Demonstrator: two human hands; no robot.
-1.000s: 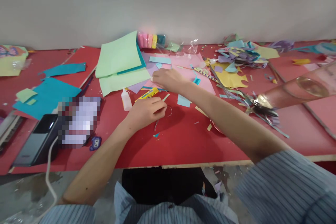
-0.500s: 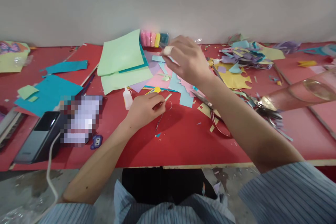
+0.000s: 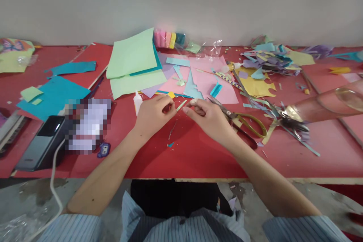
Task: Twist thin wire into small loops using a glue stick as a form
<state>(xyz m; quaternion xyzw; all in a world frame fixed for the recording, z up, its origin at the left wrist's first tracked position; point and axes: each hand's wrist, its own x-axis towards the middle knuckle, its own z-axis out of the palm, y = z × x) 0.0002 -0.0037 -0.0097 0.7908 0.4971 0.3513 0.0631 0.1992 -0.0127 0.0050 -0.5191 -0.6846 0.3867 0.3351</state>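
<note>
Both hands over the red table (image 3: 198, 159), near its front edge. Left hand (image 3: 151, 115) closed in a pinch on a thin metal wire (image 3: 172, 130); the wire hangs from the fingertips down to the table, long axis running from upper right to lower left, lower end pointing toward the person. Whether it has a hook or loop at the end is too fine to tell. Right hand (image 3: 208, 115) fingers curled, thumb and forefinger pinched close to the left fingertips; a small pale green paper strip (image 3: 181, 105) lies between the two hands, tilted, upper end to the right; which hand grips it, cannot tell. Count: one wire, one strip. Just right of the right hand, one pair of scissors (image 3: 241, 119), blades pointing up-left, yellow handles to the right. One small white glue bottle (image 3: 137, 101) upright just left of the left hand. Behind: green paper sheets (image 3: 132, 55), one pink sheet (image 3: 210, 79). One phone (image 3: 39, 147) far left
</note>
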